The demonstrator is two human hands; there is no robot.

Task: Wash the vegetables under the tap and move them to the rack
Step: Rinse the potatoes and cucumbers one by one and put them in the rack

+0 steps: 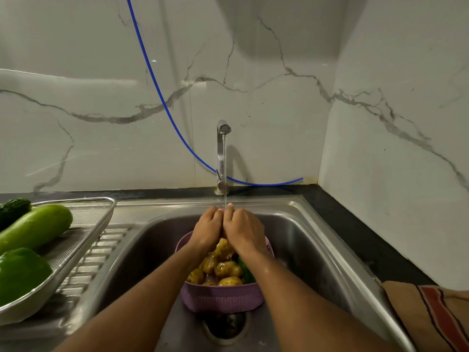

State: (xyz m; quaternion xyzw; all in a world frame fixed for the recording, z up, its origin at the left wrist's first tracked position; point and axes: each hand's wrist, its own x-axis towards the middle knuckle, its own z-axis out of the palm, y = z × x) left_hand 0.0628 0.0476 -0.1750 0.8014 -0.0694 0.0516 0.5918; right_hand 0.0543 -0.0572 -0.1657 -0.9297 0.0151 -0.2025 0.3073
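Observation:
Water runs in a thin stream from the steel tap (pixel 223 153) onto my two hands, which meet above the sink. My left hand (pixel 206 231) and my right hand (pixel 245 231) are curled together around a wet potato (pixel 222 246), of which only the lower end shows. Below them a purple basket (pixel 223 298) stands in the sink and holds several more potatoes (pixel 227 269) and a green vegetable (pixel 246 271). The steel mesh rack (pixel 83 240) at the left carries a pale green gourd (pixel 35 228), a green pepper (pixel 21 273) and a dark green vegetable (pixel 14 209).
The steel sink (pixel 304 250) has its drain (pixel 225 323) just in front of the basket. A blue hose (pixel 157 85) hangs down the marble wall behind the tap. A striped cloth (pixel 431 313) lies on the dark counter at the right.

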